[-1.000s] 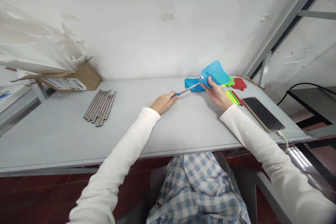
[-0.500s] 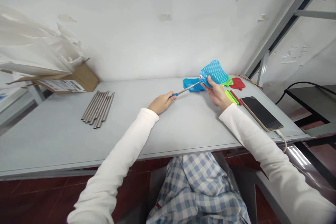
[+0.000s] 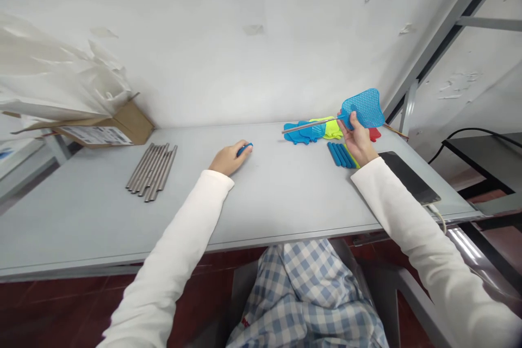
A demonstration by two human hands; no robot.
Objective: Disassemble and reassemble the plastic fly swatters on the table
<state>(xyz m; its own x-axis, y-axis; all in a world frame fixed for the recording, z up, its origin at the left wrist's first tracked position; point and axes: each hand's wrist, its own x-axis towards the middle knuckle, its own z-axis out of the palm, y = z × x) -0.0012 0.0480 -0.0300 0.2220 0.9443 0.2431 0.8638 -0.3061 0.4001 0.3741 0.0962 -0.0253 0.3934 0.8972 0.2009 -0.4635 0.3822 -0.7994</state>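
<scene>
Grey table (image 3: pixel 261 204): stands against a white wall (image 3: pixel 196 65).
Left hand (image 3: pixel 227 160): curls around a blue handle (image 3: pixel 244 149).
Right hand (image 3: pixel 357 138): grips a blue swatter (image 3: pixel 366 107) by its head, rod (image 3: pixel 304 126) pointing left, above the table's far right side.
Metal tubes (image 3: pixel 151 171): lie left of both hands.

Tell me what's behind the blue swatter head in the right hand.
The white wall, and part of a red piece showing below the blue swatter head. Whatever else the head and right hand cover cannot be seen.
</scene>
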